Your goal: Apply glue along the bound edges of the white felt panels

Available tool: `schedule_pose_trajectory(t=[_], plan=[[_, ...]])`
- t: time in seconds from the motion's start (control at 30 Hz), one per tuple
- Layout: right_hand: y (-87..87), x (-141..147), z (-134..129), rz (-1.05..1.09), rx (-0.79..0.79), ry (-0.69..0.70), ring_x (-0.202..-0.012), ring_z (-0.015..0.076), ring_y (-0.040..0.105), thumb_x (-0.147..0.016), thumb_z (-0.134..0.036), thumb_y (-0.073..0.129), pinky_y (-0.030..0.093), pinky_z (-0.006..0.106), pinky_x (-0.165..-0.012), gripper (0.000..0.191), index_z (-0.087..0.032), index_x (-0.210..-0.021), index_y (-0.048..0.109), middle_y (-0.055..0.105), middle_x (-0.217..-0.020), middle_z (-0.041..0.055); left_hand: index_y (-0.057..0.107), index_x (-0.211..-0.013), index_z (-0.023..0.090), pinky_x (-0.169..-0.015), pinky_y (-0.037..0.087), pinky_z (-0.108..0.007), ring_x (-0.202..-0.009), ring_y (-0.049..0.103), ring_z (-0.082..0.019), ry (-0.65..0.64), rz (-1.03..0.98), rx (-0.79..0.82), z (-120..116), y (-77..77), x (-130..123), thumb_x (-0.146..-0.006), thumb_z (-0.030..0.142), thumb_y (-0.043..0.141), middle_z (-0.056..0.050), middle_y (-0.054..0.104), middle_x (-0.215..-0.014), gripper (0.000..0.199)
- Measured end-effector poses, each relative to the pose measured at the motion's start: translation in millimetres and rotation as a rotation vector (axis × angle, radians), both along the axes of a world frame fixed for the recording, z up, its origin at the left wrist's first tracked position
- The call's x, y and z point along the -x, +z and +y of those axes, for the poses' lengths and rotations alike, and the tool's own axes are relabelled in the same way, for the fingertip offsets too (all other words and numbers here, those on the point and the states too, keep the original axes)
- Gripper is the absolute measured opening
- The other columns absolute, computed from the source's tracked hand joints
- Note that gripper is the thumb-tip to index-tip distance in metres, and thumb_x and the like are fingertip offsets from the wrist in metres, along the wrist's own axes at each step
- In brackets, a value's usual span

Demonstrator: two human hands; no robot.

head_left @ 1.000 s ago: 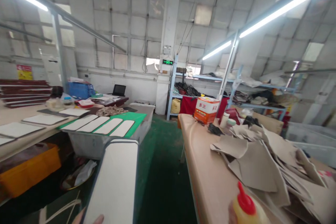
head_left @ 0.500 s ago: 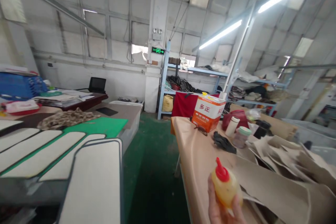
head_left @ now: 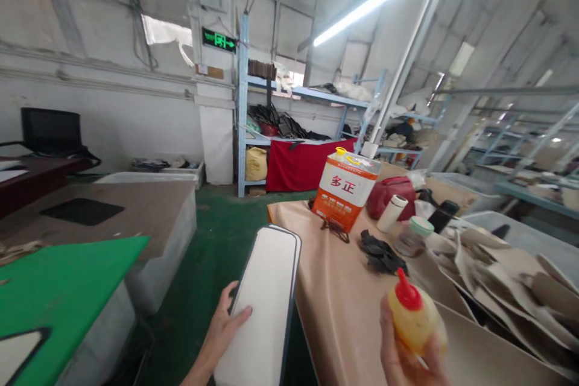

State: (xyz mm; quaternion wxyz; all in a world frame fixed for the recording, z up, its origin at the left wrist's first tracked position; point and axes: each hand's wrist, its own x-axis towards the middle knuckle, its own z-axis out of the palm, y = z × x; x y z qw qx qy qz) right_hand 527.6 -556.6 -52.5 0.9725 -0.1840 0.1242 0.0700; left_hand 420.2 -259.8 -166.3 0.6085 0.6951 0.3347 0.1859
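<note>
In the head view, here's the lettering: beyond the fingertips of both hands stands a can (head_left: 346,193), orange and white, with two big red characters, "多正", across its white band. Smaller pale characters run over the orange below, too blurred to read. Farther off, up and beyond the left fingers, an exit sign (head_left: 219,40) glows green with a figure and an arrow pointing right; its small text is unclear.

Now the left hand (head_left: 221,329): it's gripping a long white panel (head_left: 262,295), thumb on the pale face, other fingers around the left edge. Smooth face, rounded far corners, dark trim, and a second pale, dark-rimmed edge peeping out along the right. It slants away from the fingers, its near end cut off by the frame.

Over to the right hand (head_left: 407,356), fingers wrapped round a squeeze bottle (head_left: 420,325), rounded, yellowish and translucent, its red nozzle (head_left: 408,292) pointing up and slightly left above the fingers. It's held over the brown-covered table (head_left: 335,289). Just beyond those fingers lies crumpled black material (head_left: 382,252); farther out, a lidded jar (head_left: 411,239), a white flask (head_left: 391,213) and dark-framed glasses (head_left: 335,230) by the can. Right of the fingers, curled beige sheets (head_left: 511,265) pile up.
</note>
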Motion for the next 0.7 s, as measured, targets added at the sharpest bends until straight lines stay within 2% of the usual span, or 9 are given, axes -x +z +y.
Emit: schedule_pose_trajectory(t=[0.07, 0.17, 0.3, 0.37, 0.43, 0.5, 0.6, 0.7], plan=[[-1.7, -24.6, 16.0, -0.005, -0.012, -0.021, -0.110, 0.0260, 0.056, -0.066, -0.022, 0.075, 0.055, 0.035, -0.082, 0.054, -0.016, -0.117, 0.057, 0.063, -0.115, 0.0098, 0.029, -0.133, 0.016, -0.093, 0.042, -0.037, -0.123, 0.045, -0.029, -0.139, 0.008, -0.014, 16.0, 1.8, -43.0, -0.068, 0.043, 0.060, -0.017, 0.054, -0.124, 0.077], [-4.6, -62.7, 39.2, -0.022, -0.029, -0.061, -0.112, 0.0258, 0.055, -0.067, -0.022, 0.074, 0.054, 0.034, -0.085, 0.053, -0.017, -0.117, 0.058, 0.061, -0.118, 0.0094, 0.034, -0.130, 0.018, -0.092, 0.042, -0.033, -0.122, 0.045, -0.026, -0.368, 0.014, -0.064, 32.0, 6.1, -120.1, -0.067, 0.034, 0.062, -0.013, 0.055, -0.124, 0.071], [-2.6, -111.6, 62.2, -0.021, -0.003, -0.141, -0.114, 0.0258, 0.053, -0.073, -0.030, 0.070, 0.053, 0.031, -0.085, 0.050, -0.014, -0.118, 0.057, 0.059, -0.121, 0.0113, 0.043, -0.123, 0.018, -0.090, 0.042, -0.029, -0.113, 0.052, -0.023, -0.641, 0.054, -0.140, 34.4, 8.4, -222.4, -0.065, 0.021, 0.062, -0.009, 0.057, -0.122, 0.061], [0.4, -131.4, 69.1, -0.001, 0.021, -0.181, -0.114, 0.0261, 0.053, -0.074, -0.032, 0.069, 0.053, 0.031, -0.084, 0.049, -0.015, -0.118, 0.057, 0.059, -0.121, 0.0111, 0.047, -0.123, 0.017, -0.095, 0.038, -0.033, -0.117, 0.048, -0.024, -0.702, 0.147, -0.269, 31.9, 8.5, -259.6, -0.064, 0.018, 0.063, -0.010, 0.054, -0.127, 0.061], [2.9, -145.6, 73.0, 0.036, 0.043, -0.213, -0.114, 0.0266, 0.053, -0.074, -0.031, 0.068, 0.054, 0.032, -0.083, 0.048, -0.016, -0.118, 0.057, 0.059, -0.121, 0.0104, 0.051, -0.122, 0.017, -0.102, 0.028, -0.042, -0.127, 0.036, -0.029, -0.712, 0.302, -0.474, 32.0, 8.4, -283.9, -0.062, 0.021, 0.065, -0.012, 0.045, -0.136, 0.062], [4.0, -154.4, 74.2, 0.077, 0.055, -0.258, -0.114, 0.0265, 0.053, -0.076, -0.030, 0.066, 0.055, 0.032, -0.081, 0.047, -0.017, -0.119, 0.056, 0.059, -0.121, 0.0102, 0.057, -0.116, 0.015, -0.104, 0.020, -0.047, -0.131, 0.029, -0.034, -0.730, 0.437, -0.614, 36.8, 7.3, -298.4, -0.059, 0.022, 0.067, -0.015, 0.041, -0.138, 0.059], [1.5, -159.8, 72.0, 0.120, 0.054, -0.300, -0.115, 0.0256, 0.053, -0.078, -0.032, 0.062, 0.055, 0.033, -0.082, 0.047, -0.017, -0.122, 0.054, 0.059, -0.122, 0.0108, 0.060, -0.112, 0.010, -0.103, 0.025, -0.043, -0.125, 0.039, -0.033, -0.818, 0.504, -0.612, 49.9, 2.5, -314.4, -0.057, 0.014, 0.062, -0.018, 0.050, -0.128, 0.056], [-3.4, -159.3, 70.3, 0.097, 0.060, -0.298, -0.113, 0.0259, 0.054, -0.078, -0.031, 0.064, 0.054, 0.034, -0.084, 0.046, -0.018, -0.121, 0.055, 0.060, -0.120, 0.0098, 0.052, -0.124, 0.003, -0.103, 0.027, -0.032, -0.126, 0.040, -0.027, -0.857, 0.483, -0.539, 56.1, -3.1, -335.9, -0.062, 0.011, 0.054, -0.020, 0.047, -0.133, 0.062]])
